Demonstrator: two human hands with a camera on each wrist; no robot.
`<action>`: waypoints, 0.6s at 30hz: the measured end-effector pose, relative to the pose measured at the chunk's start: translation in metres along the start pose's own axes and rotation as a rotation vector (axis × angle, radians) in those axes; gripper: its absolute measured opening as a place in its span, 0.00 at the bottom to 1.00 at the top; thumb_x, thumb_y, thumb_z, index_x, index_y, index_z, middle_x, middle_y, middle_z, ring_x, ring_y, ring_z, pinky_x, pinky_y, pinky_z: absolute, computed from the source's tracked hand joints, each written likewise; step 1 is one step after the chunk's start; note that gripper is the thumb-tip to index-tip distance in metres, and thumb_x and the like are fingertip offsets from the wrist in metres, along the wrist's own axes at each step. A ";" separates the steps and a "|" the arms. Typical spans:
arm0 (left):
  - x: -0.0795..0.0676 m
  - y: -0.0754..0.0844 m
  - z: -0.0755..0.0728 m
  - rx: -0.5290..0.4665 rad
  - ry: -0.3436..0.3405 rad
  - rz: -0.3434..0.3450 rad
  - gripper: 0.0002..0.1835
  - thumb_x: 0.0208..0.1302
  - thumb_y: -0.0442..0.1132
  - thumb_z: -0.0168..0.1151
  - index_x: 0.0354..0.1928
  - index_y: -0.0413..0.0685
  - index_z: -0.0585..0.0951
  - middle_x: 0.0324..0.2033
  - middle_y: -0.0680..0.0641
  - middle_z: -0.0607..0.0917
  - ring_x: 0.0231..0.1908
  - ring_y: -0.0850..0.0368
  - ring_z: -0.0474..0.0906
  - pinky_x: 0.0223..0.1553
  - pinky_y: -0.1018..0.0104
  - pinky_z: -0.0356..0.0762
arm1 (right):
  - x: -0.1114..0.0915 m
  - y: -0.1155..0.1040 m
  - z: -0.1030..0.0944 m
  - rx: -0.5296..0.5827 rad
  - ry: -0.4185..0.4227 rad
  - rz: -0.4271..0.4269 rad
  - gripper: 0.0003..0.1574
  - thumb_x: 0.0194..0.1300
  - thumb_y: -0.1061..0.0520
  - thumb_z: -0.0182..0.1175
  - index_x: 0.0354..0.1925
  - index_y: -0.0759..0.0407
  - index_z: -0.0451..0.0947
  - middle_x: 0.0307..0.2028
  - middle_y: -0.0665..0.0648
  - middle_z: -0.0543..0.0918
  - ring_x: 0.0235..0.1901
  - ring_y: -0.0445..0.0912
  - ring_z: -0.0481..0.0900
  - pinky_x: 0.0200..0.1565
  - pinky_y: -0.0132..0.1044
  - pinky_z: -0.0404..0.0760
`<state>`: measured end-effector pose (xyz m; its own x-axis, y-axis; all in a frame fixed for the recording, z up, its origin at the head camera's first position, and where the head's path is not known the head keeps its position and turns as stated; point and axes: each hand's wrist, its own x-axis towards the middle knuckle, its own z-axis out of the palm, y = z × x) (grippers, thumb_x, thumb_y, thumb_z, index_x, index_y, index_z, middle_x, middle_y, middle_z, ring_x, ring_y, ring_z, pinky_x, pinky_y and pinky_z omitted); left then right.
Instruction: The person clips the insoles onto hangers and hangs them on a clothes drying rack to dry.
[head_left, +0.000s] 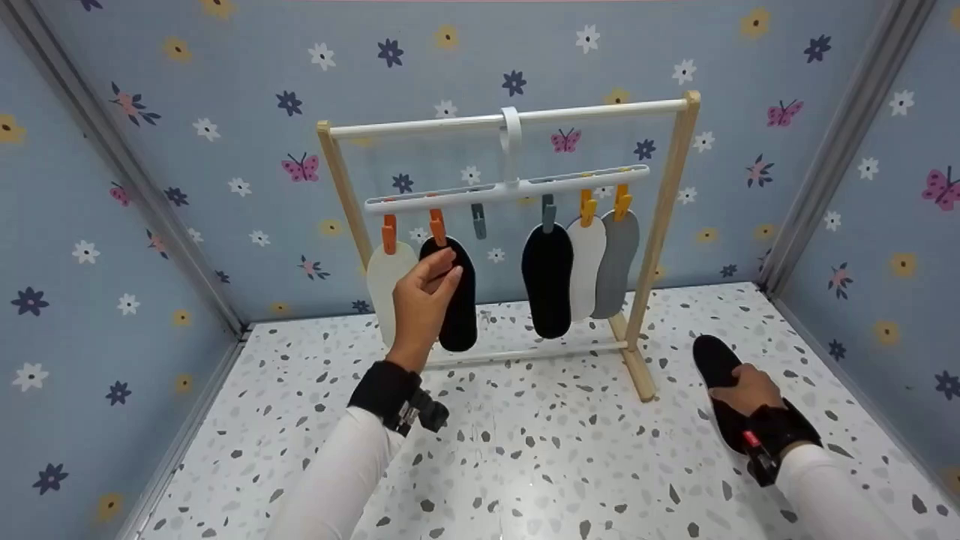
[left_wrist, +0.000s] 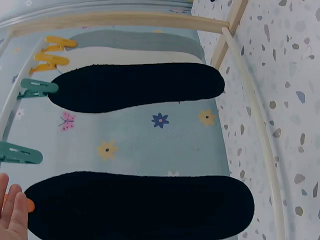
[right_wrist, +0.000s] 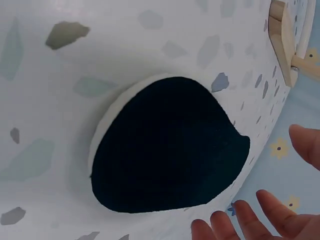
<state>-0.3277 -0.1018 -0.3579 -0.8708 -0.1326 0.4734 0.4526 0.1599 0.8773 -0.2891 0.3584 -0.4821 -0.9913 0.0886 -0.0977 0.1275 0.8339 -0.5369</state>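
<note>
My left hand [head_left: 421,304] is raised at the upper part of a black insole [head_left: 459,322] hanging from an orange clothespin [head_left: 438,227]. In the left wrist view its extended fingers [left_wrist: 16,212] overlap that clothespin, partly hiding it. Low on the right, my right hand [head_left: 752,391] reaches over another black insole [head_left: 714,361] on the white speckled surface. The right wrist view shows thumb and fingers spread apart beside this insole [right_wrist: 170,145], whose white edge shows along one side.
A white hanger [head_left: 457,196] hooks over a wooden-sided rack [head_left: 667,187]. A pale insole [head_left: 391,277] hangs at left; black [head_left: 547,285], white [head_left: 586,270] and grey [head_left: 616,262] insoles hang at right. One grey-green clothespin [head_left: 479,222] carries nothing. Flowered walls [head_left: 247,90] surround the rack.
</note>
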 end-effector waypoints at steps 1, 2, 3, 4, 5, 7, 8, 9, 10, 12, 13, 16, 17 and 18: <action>0.001 0.000 0.002 -0.001 0.000 0.004 0.21 0.63 0.39 0.63 0.57 0.41 0.77 0.52 0.45 0.81 0.52 0.56 0.77 0.53 0.67 0.74 | 0.000 0.002 0.000 0.005 -0.015 0.011 0.41 0.61 0.52 0.59 0.55 0.86 0.58 0.52 0.84 0.66 0.52 0.74 0.66 0.54 0.61 0.67; 0.001 0.001 0.003 -0.003 -0.003 0.007 0.21 0.63 0.39 0.62 0.57 0.40 0.77 0.53 0.45 0.80 0.53 0.56 0.77 0.53 0.67 0.74 | 0.000 0.003 0.000 0.015 -0.030 0.023 0.42 0.61 0.52 0.58 0.55 0.87 0.57 0.53 0.85 0.65 0.52 0.74 0.65 0.54 0.61 0.66; 0.001 0.001 0.005 -0.006 -0.008 0.006 0.21 0.64 0.39 0.62 0.58 0.41 0.76 0.54 0.45 0.80 0.53 0.55 0.76 0.54 0.66 0.73 | -0.001 0.005 0.000 0.029 -0.044 0.037 0.43 0.61 0.51 0.58 0.55 0.87 0.56 0.53 0.85 0.64 0.53 0.74 0.64 0.55 0.60 0.66; 0.002 0.002 0.006 -0.006 -0.015 0.005 0.22 0.64 0.39 0.62 0.59 0.40 0.75 0.55 0.44 0.79 0.54 0.55 0.76 0.54 0.65 0.73 | -0.001 0.007 0.000 0.042 -0.058 0.047 0.43 0.62 0.51 0.58 0.55 0.87 0.55 0.54 0.85 0.64 0.53 0.74 0.64 0.55 0.60 0.66; 0.002 0.003 0.008 -0.002 -0.022 0.004 0.23 0.64 0.38 0.62 0.60 0.40 0.74 0.56 0.44 0.78 0.55 0.55 0.75 0.55 0.65 0.72 | -0.001 0.008 0.000 0.053 -0.068 0.058 0.43 0.62 0.51 0.57 0.56 0.87 0.55 0.54 0.85 0.63 0.54 0.74 0.63 0.56 0.60 0.65; 0.003 0.005 0.011 0.006 -0.035 0.001 0.24 0.64 0.38 0.61 0.61 0.40 0.73 0.58 0.43 0.77 0.57 0.54 0.73 0.57 0.64 0.71 | -0.001 0.010 0.000 0.061 -0.087 0.070 0.44 0.61 0.52 0.57 0.56 0.88 0.53 0.55 0.85 0.62 0.54 0.75 0.63 0.56 0.60 0.65; 0.004 0.006 0.013 0.009 -0.042 -0.001 0.24 0.64 0.38 0.61 0.62 0.40 0.72 0.58 0.43 0.76 0.58 0.55 0.72 0.58 0.64 0.70 | -0.001 0.011 0.001 0.060 -0.093 0.073 0.44 0.61 0.53 0.58 0.56 0.88 0.53 0.54 0.85 0.62 0.54 0.75 0.63 0.56 0.60 0.65; 0.005 0.007 0.014 0.009 -0.052 -0.001 0.25 0.64 0.37 0.61 0.63 0.40 0.71 0.60 0.43 0.75 0.60 0.55 0.71 0.59 0.63 0.69 | -0.002 0.012 0.001 0.057 -0.098 0.077 0.44 0.60 0.53 0.58 0.56 0.89 0.53 0.54 0.86 0.62 0.53 0.75 0.63 0.56 0.60 0.65; 0.006 0.007 0.016 0.012 -0.061 -0.003 0.26 0.65 0.38 0.60 0.64 0.40 0.70 0.61 0.43 0.74 0.61 0.55 0.70 0.60 0.62 0.68 | -0.002 0.013 0.002 0.051 -0.102 0.078 0.44 0.60 0.53 0.59 0.55 0.89 0.53 0.53 0.86 0.63 0.53 0.75 0.64 0.55 0.60 0.66; 0.008 0.010 0.020 0.016 -0.078 -0.013 0.27 0.66 0.38 0.59 0.65 0.40 0.67 0.63 0.43 0.71 0.63 0.56 0.67 0.61 0.62 0.66 | -0.003 0.015 0.003 0.041 -0.102 0.083 0.45 0.58 0.54 0.60 0.54 0.90 0.54 0.52 0.86 0.64 0.51 0.75 0.65 0.54 0.60 0.67; 0.009 0.011 0.022 0.019 -0.083 -0.023 0.27 0.67 0.39 0.58 0.66 0.41 0.66 0.64 0.43 0.70 0.64 0.56 0.66 0.62 0.62 0.65 | -0.003 0.015 0.004 0.036 -0.097 0.082 0.45 0.58 0.54 0.61 0.54 0.90 0.54 0.52 0.86 0.64 0.51 0.75 0.66 0.53 0.61 0.68; 0.011 0.015 0.026 0.034 -0.091 -0.052 0.29 0.67 0.39 0.58 0.68 0.41 0.63 0.66 0.44 0.67 0.65 0.56 0.63 0.63 0.61 0.63 | -0.003 0.016 0.007 0.001 -0.068 0.077 0.47 0.55 0.53 0.64 0.54 0.89 0.55 0.50 0.86 0.65 0.48 0.77 0.65 0.51 0.63 0.67; 0.012 0.016 0.027 0.039 -0.091 -0.059 0.30 0.67 0.39 0.58 0.68 0.41 0.63 0.66 0.44 0.66 0.66 0.55 0.62 0.63 0.61 0.63 | -0.002 0.016 0.009 -0.006 -0.056 0.082 0.48 0.54 0.53 0.64 0.55 0.88 0.55 0.51 0.87 0.64 0.48 0.78 0.64 0.50 0.64 0.66; 0.013 0.017 0.028 0.044 -0.091 -0.066 0.30 0.67 0.39 0.58 0.68 0.42 0.62 0.67 0.44 0.65 0.66 0.55 0.62 0.64 0.61 0.62 | -0.002 0.016 0.010 -0.018 -0.043 0.082 0.49 0.53 0.53 0.65 0.55 0.88 0.55 0.51 0.87 0.64 0.48 0.79 0.63 0.50 0.65 0.66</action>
<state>-0.3365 -0.0735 -0.3392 -0.9133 -0.0549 0.4035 0.3863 0.1966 0.9012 -0.2845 0.3661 -0.4983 -0.9751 0.1342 -0.1766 0.2073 0.8346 -0.5104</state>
